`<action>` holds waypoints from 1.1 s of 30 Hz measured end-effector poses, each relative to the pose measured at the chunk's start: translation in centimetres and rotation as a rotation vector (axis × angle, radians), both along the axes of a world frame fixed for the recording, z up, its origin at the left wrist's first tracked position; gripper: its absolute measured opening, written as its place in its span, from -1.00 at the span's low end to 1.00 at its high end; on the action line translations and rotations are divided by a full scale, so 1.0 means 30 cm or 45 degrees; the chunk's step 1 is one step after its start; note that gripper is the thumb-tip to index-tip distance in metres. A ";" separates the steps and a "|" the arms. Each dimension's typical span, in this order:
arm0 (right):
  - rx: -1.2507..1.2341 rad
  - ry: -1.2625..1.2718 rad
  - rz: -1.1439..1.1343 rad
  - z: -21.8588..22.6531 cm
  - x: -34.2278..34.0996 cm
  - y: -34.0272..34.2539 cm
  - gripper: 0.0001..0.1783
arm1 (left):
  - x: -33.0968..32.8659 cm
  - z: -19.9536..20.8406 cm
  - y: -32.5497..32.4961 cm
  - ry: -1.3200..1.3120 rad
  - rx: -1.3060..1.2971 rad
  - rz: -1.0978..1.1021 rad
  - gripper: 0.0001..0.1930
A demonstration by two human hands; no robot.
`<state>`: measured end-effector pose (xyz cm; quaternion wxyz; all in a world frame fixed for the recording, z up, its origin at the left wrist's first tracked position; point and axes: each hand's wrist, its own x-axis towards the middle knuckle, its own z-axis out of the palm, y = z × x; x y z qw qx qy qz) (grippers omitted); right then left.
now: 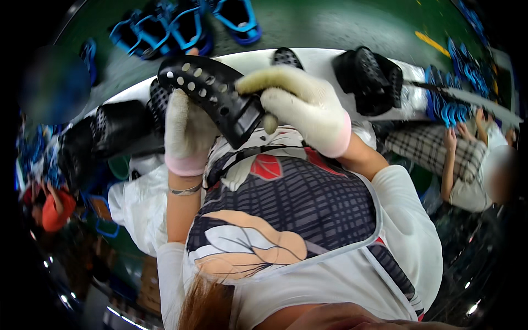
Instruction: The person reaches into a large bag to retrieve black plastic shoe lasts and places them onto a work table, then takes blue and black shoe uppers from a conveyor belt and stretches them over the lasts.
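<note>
A black clog (212,91) with round holes along its upper is held up in front of my chest, tilted with its toe to the upper left. My left hand (184,129), in a white knit glove with a pink cuff, grips the clog's toe half from below and behind. Gloved the same way, my right hand (308,107) closes on the heel end, its fingertips stained yellowish. The fingers behind the clog are hidden. Just beyond it, a black perforated piece (286,56) lies on the white table (316,59).
More black clogs sit left (121,126) and right (368,80) on the table. Blue-and-black shoe-shaped items (184,25) stand on the green floor beyond. One person (470,165) handles blue pieces (451,99) at right; another (55,206) is at far left.
</note>
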<state>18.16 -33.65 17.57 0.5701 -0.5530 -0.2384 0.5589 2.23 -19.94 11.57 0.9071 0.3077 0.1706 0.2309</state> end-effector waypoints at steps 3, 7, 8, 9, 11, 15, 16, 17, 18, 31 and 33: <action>0.085 -0.346 -0.190 -0.074 0.043 -0.060 -0.67 | 0.051 -0.018 0.009 0.126 0.054 -0.110 -0.55; 0.150 -0.601 -0.298 -0.183 0.057 -0.150 -0.49 | 0.140 -0.013 -0.028 0.246 0.083 -0.204 -0.61; 0.107 -0.475 -0.327 -0.170 0.039 -0.167 -0.42 | 0.164 -0.025 -0.038 0.248 0.151 -0.261 -0.62; 0.066 -0.349 -0.355 -0.161 0.032 -0.182 -0.35 | 0.190 -0.023 -0.059 0.292 0.135 -0.264 -0.62; -0.085 -0.798 -0.330 -0.170 0.053 -0.210 -0.21 | 0.236 -0.008 -0.084 0.311 0.099 -0.362 -0.62; -0.304 -0.881 -0.433 -0.143 0.052 -0.255 -0.25 | 0.291 -0.010 -0.121 0.309 0.143 -0.437 -0.66; -0.401 -0.869 -0.411 -0.115 0.054 -0.260 -0.26 | 0.294 -0.002 -0.119 0.214 0.118 -0.535 -0.65; -0.467 -0.838 -0.378 -0.112 0.058 -0.262 -0.26 | 0.291 -0.021 -0.116 0.278 0.178 -0.576 -0.64; -0.433 -1.054 -0.317 -0.153 0.070 -0.283 -0.26 | 0.288 -0.042 -0.120 0.312 0.156 -0.616 -0.61; -0.258 -0.635 0.306 -0.227 -0.018 0.007 -0.20 | 0.003 -0.116 0.105 0.503 0.205 -0.222 -0.61; -0.161 -0.541 0.377 -0.235 -0.059 0.063 -0.22 | -0.065 -0.108 0.157 0.564 0.188 -0.140 -0.62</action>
